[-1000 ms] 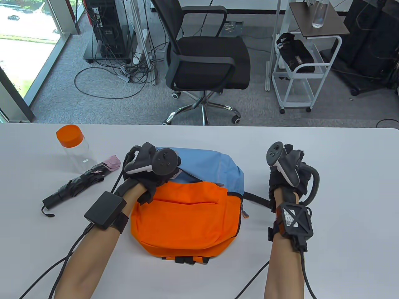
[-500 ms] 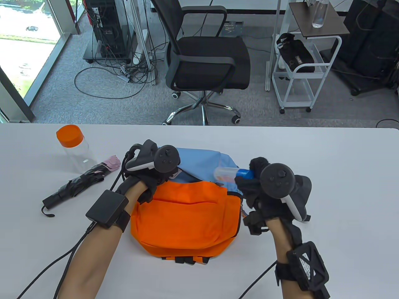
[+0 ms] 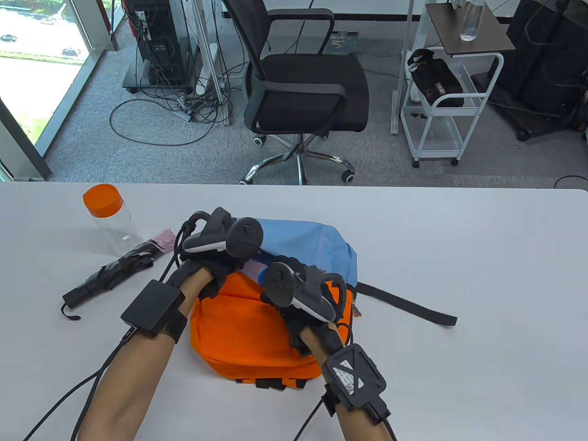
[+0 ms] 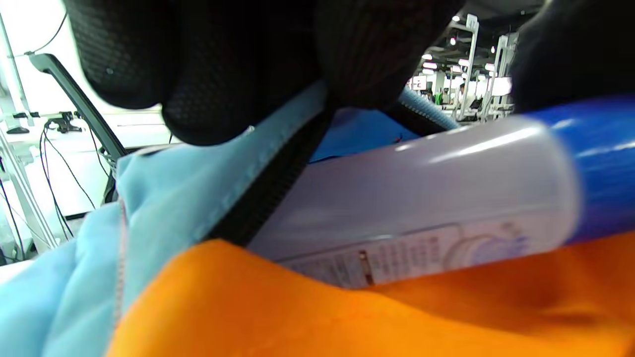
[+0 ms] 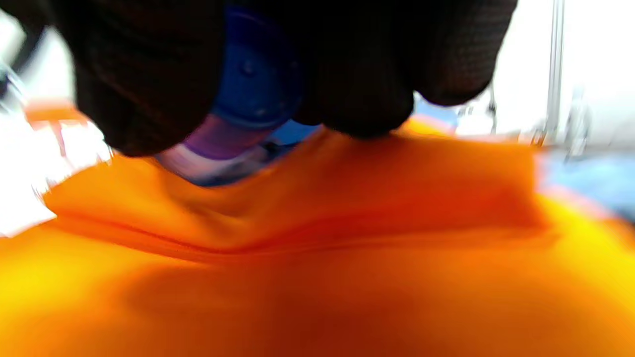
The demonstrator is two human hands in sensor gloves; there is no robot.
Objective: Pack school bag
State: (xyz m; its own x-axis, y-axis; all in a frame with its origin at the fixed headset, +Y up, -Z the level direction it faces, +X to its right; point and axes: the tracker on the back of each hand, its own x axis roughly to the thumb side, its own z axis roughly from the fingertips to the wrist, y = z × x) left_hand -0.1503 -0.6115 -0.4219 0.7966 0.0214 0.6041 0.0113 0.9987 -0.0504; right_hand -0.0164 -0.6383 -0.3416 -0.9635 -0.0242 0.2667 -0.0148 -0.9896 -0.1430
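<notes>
The main risk here, as I judge it, is that the translucent plastic tube with the blue cap [image 4: 426,193] catches on the bag's opening instead of sliding in. In the left wrist view its clear end is only partly past the black zipper edge [image 4: 278,183], lying across the orange fabric lip, so if that lip folds inward or the opening sags, the tube could jam or be pushed against the outside of the pocket. A second risk is the smooth, round body slipping out of the gloved grip and rolling off the orange and light-blue fabric school bag [image 3: 257,330] onto the white tabletop [image 3: 482,275]. The bag is soft and lies flat, so it may also shift under the push if it is not held.

The left hand [image 3: 216,257] grips the light-blue upper flap at the zipper, its fingers [image 4: 208,84] curled closed on the fabric and lifting it to keep the mouth of the bag open. The right hand [image 3: 298,298] sits over the middle of the bag and holds the tube by its blue capped end [image 5: 258,74], fingers [image 5: 357,89] wrapped closed around it, with the knuckles just touching the orange cloth.

The tube is at the bag's opening, between the blue flap and the orange front, not yet fully inside. A clear bottle with an orange lid [image 3: 108,218] and a folded black and pink umbrella [image 3: 115,271] lie on the tabletop to the left of the bag, not yet packed.
</notes>
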